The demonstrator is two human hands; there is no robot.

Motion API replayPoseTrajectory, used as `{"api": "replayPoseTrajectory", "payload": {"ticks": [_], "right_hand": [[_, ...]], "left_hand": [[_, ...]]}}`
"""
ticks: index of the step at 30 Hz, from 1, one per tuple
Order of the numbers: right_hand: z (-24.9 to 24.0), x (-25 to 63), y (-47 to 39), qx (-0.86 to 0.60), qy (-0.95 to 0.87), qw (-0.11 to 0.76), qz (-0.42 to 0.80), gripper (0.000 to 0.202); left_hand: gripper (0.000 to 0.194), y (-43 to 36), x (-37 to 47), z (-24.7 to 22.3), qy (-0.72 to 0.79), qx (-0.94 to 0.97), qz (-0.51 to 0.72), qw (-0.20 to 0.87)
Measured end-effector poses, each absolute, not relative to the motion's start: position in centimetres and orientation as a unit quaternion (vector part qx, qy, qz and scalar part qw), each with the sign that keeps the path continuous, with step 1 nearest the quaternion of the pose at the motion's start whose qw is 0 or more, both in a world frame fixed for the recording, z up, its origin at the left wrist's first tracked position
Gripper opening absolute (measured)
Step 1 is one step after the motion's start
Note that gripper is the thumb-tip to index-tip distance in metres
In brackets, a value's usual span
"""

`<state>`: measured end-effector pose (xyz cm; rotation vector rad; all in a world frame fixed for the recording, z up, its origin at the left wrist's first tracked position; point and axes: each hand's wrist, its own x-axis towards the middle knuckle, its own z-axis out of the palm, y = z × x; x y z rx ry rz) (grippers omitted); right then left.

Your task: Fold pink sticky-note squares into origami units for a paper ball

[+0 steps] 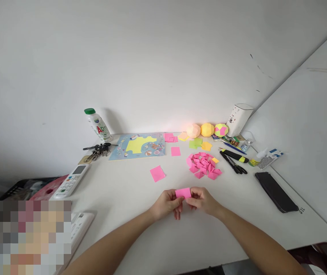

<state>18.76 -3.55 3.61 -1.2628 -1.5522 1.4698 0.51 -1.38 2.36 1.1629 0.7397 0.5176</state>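
Between my two hands is a pink sticky note (pixel 183 193), now a narrow rectangle that looks folded. My left hand (pixel 167 203) pinches its left end, thumb along the lower edge. At the right end, my right hand (pixel 203 200) pinches it too. A flat pink square note (pixel 157 173) lies just beyond my left hand, with another pink note (pixel 176 151) farther back. Past my right hand spreads a heap of folded pink paper pieces (pixel 202 164).
Along the wall sit paper balls (pixel 207 129) and a white box (pixel 239 118). Scissors (pixel 233 162), a utility knife (pixel 234 155) and a black pouch (pixel 276 191) lie right. Leftward are a blue picture sheet (pixel 114 153), a bottle (pixel 99 126), keys (pixel 99 151) and a remote (pixel 71 181).
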Motion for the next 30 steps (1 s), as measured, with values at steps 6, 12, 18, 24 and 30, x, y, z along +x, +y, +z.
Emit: {"api": "replayPoseTrajectory", "payload": {"ticks": [6,12,18,24,30], "right_hand": [[3.95,18.72,-3.46,-0.493,-0.528,0.352,0.595,0.014],[4.06,18.71,-3.42,-0.495,-0.497,0.371,0.609,0.011],[4.11,19.25,-3.07,-0.496,-0.479,0.419,0.591,0.012],[4.18,19.34,-3.03,-0.473,-0.498,0.421,0.593,0.011],[3.34,18.93,-3.37,-0.466,-0.526,0.376,0.604,0.013]], "left_hand": [[0.037,-1.27,0.43,2.18,0.336,0.525,0.237,0.745],[0.036,-1.19,0.45,2.43,0.338,0.52,0.238,0.748],[0.034,-1.13,0.46,2.13,0.333,0.509,0.246,0.755],[0.03,-1.08,0.36,2.1,0.291,0.492,0.283,0.77],[0.033,-1.04,0.38,2.0,0.29,0.513,0.276,0.76]]}}
